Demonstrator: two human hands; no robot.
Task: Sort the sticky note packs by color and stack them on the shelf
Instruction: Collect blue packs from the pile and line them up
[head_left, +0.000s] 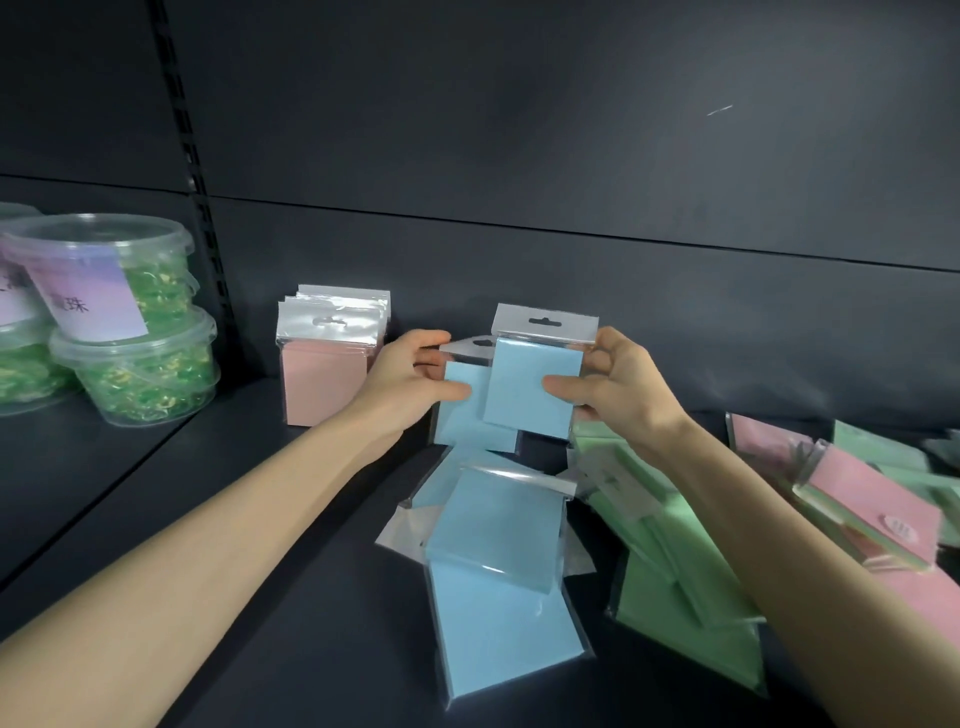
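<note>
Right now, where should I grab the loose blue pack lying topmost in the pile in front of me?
Probably pinch the top blue pack across its left and right edges, coming from above on the near side. It lies nearly flat on a lower blue pack, so its face gives no hold, and the clear flap at its far edge looks floppy.
</note>
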